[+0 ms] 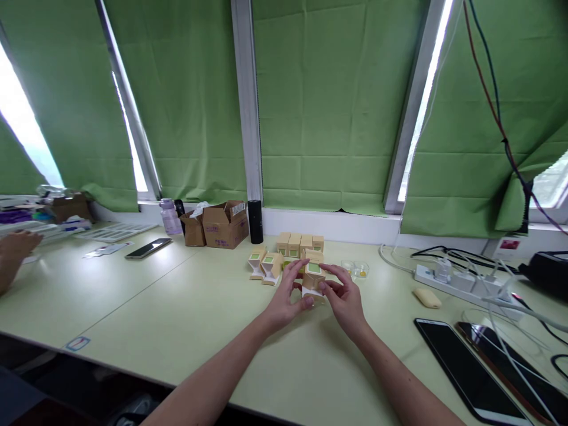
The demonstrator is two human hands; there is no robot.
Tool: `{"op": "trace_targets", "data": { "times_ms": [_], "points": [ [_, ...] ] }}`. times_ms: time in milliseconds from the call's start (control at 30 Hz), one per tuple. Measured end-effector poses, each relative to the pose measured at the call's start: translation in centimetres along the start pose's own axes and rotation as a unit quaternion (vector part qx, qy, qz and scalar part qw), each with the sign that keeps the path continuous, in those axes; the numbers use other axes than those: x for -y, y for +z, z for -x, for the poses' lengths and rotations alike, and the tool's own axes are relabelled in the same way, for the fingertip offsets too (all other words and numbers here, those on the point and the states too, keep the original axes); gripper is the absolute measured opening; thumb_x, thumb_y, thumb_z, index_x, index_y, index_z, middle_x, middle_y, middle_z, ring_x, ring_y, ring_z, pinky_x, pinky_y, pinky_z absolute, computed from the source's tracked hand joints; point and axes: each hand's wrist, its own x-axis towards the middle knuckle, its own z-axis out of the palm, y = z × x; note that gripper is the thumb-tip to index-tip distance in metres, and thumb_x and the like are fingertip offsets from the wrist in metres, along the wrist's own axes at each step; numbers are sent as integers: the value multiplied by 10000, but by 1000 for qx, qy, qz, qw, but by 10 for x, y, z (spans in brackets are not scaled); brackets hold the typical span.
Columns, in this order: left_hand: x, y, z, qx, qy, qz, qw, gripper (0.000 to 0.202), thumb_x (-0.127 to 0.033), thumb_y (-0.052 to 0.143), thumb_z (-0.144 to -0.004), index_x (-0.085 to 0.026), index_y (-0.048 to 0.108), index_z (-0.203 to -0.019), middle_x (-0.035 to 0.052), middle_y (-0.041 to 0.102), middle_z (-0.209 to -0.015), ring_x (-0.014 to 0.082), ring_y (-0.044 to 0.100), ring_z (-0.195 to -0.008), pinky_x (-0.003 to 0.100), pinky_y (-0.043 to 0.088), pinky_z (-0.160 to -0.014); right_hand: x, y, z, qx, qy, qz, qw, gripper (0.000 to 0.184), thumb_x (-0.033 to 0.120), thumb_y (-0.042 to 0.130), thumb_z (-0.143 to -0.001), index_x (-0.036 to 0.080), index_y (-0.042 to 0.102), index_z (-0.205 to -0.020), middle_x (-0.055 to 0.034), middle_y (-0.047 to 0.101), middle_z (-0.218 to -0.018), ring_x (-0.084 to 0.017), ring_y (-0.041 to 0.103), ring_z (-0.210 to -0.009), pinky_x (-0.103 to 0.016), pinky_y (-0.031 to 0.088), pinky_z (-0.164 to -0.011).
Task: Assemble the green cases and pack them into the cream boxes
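Note:
Both my hands hold one small tan carton with a green label point(313, 276) just above the pale green table point(177, 307). My left hand point(287, 299) grips its left side with curled fingers, thumb under the white open flap at the bottom. My right hand point(344, 296) pinches its right side. Behind it stand several more small tan cartons point(300, 243) in a row, and two cartons with open white flaps point(265, 265) lie to the left.
Two open cardboard boxes point(219, 225), a black cylinder point(255, 222) and a bottle point(170, 216) stand by the window. A phone point(148, 248) lies left. A power strip point(461, 280), cables and two dark phones point(465, 370) occupy the right. Another person's hand point(13, 251) rests at far left.

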Motion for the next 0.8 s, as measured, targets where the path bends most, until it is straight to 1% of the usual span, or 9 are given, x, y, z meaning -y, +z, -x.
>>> {"op": "trace_targets", "data": {
  "times_ms": [100,200,300,367,567,700,800],
  "points": [
    [3,0,-1,-17,9,23,1000,732,-509,728,-880,-331,428,-1524,125,364,-1538,295,543,-1234,438,483,-1036,0,0,1,13,-9,2,1000,382,455,743,-872,327,720,-1232,-71,501,-1324,-157,717,-852,-353,634,-799],
    [6,0,-2,-31,6,52,998,702,-502,737,-872,-306,465,-1489,129,409,-1510,290,564,-1209,414,511,-994,1,-1,3,20,-18,12,1000,382,486,702,-903,320,719,-1246,-72,488,-1309,-148,701,-841,-345,630,-790],
    [8,0,-2,-42,-5,81,996,691,-504,749,-861,-272,487,-1458,139,524,-1373,294,597,-1171,413,531,-962,2,-1,4,27,-23,15,999,388,501,688,-914,318,719,-1255,-68,486,-1292,-142,690,-826,-348,627,-792],
    [8,0,-3,-49,-12,96,994,679,-505,753,-860,-250,496,-1434,137,574,-1281,292,619,-1145,406,536,-948,2,0,4,32,-26,14,999,389,506,688,-915,319,722,-1254,-67,487,-1281,-143,690,-830,-350,627,-798],
    [8,0,-5,-62,-25,118,991,631,-498,770,-849,-233,508,-1358,126,603,-1226,263,641,-1084,360,532,-889,5,2,5,43,-31,-3,999,366,488,711,-906,330,734,-1236,-74,487,-1281,-155,695,-865,-365,632,-842],
    [7,1,-5,-64,-44,142,987,617,-489,776,-844,-231,489,-1325,98,618,-1125,232,640,-1021,330,518,-844,6,2,7,56,-38,2,998,366,484,708,-911,333,727,-1244,-79,483,-1290,-179,702,-927,-378,633,-872],
    [6,1,-5,-65,-51,159,984,615,-485,781,-837,-234,483,-1312,79,617,-1068,220,646,-976,332,515,-835,6,2,7,63,-41,8,997,367,476,707,-915,337,720,-1254,-79,479,-1290,-188,704,-944,-378,631,-875]
  ]
}}
